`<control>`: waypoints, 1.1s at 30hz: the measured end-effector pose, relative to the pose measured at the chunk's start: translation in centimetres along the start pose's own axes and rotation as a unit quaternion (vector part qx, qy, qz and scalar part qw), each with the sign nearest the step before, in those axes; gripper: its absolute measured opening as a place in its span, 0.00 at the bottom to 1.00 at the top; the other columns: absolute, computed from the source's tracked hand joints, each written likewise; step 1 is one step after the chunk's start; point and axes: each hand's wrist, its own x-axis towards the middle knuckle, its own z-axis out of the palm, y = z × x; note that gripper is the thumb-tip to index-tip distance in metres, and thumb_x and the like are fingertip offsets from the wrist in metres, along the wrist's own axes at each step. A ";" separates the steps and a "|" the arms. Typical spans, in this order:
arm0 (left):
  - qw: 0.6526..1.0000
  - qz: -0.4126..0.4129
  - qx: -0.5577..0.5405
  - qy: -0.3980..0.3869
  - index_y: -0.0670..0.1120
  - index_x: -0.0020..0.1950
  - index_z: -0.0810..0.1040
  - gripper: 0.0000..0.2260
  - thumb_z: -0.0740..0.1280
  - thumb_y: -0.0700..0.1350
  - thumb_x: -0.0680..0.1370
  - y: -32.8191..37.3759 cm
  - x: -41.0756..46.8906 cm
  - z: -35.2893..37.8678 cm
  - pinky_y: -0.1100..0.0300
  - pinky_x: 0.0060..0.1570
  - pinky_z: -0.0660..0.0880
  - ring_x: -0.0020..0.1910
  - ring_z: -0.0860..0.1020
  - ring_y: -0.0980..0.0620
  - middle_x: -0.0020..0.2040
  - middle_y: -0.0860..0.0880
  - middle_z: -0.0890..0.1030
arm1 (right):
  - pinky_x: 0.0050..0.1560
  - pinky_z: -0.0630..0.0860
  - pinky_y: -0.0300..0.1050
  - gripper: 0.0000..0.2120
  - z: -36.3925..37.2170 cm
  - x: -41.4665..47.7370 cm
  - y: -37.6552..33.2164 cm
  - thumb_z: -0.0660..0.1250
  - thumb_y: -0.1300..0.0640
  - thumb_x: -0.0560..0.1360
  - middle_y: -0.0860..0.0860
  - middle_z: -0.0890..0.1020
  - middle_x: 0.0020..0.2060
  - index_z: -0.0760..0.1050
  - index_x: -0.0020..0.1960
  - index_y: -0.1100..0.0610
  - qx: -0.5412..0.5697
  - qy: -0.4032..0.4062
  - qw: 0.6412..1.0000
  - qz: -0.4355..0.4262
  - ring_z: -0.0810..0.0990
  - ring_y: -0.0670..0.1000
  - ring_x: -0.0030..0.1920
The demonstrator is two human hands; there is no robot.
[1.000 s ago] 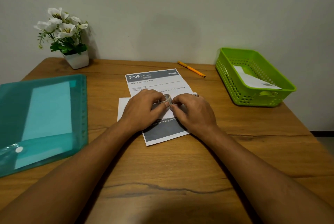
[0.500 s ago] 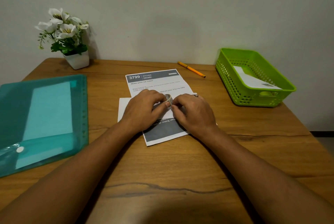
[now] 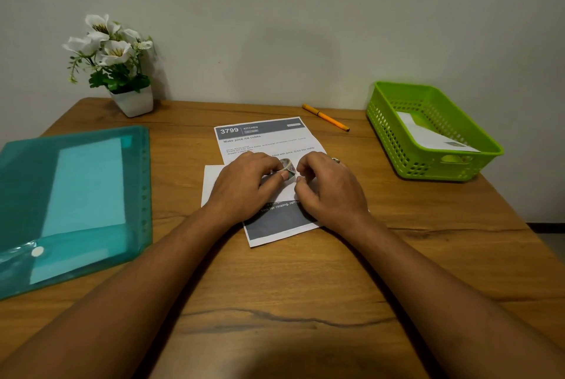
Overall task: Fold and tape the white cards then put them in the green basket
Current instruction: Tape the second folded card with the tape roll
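The left grip (image 3: 244, 186) curls round a small roll of tape (image 3: 287, 165), thumb beneath and fingers over it. The right grip (image 3: 331, 189) sits at 3 o'clock of the roll and touches it. Its thumb and forefinger pinch the roll's edge and its other fingers are curled; any loose strip is too small to make out. Both grips rest on a card (image 3: 212, 184), flat, white and blank, whose corner shows at 9 o'clock of the left grip. The card lies across a printed sheet (image 3: 266, 140) with grey bands at top and bottom. The counter (image 3: 290, 287) is brown wood grain. At 2 o'clock of the grips, well apart, stands the basket (image 3: 428, 166), green rectangular plastic with perforated walls. A second card (image 3: 428, 137) lies tilted inside it. An orange pen (image 3: 325, 118) lies at 1 o'clock. A translucent teal folder (image 3: 73, 201) holding paper lies at 9 o'clock, and a white flowerpot (image 3: 133, 102) stands at 11 o'clock.
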 end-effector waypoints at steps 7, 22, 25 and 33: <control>1.000 0.003 -0.006 0.000 0.53 0.49 0.82 0.13 0.61 0.58 0.82 0.0 0.0 0.0 0.52 0.43 0.73 0.47 0.73 0.55 0.45 0.56 0.81 | 0.49 0.74 0.48 0.09 0.2 0.1 0.4 0.71 0.51 0.79 0.47 0.85 0.48 0.83 0.56 0.54 -0.034 -0.006 0.999 -0.018 0.82 0.47 0.46; 1.000 0.003 0.008 -0.001 0.53 0.50 0.82 0.15 0.60 0.60 0.80 -0.1 0.1 0.1 0.52 0.44 0.73 0.48 0.74 0.54 0.47 0.56 0.82 | 0.42 0.71 0.49 0.01 0.0 0.2 0.1 0.69 0.58 0.76 0.47 0.81 0.39 0.78 0.46 0.54 -0.035 0.006 0.999 -0.042 0.77 0.50 0.40; 1.000 0.005 0.009 0.001 0.52 0.49 0.82 0.15 0.60 0.60 0.81 -0.1 0.1 0.2 0.53 0.43 0.73 0.47 0.74 0.54 0.46 0.56 0.82 | 0.40 0.71 0.49 0.01 0.0 0.3 0.1 0.69 0.59 0.76 0.48 0.80 0.39 0.77 0.46 0.55 -0.020 -0.004 0.999 -0.040 0.76 0.50 0.39; 1.000 0.007 -0.003 0.001 0.52 0.54 0.82 0.13 0.61 0.57 0.82 0.1 -0.1 -0.1 0.56 0.42 0.69 0.48 0.73 0.55 0.47 0.55 0.82 | 0.38 0.74 0.51 0.02 -0.1 0.3 0.4 0.68 0.57 0.78 0.45 0.79 0.39 0.76 0.47 0.53 0.040 -0.009 0.999 0.011 0.75 0.47 0.39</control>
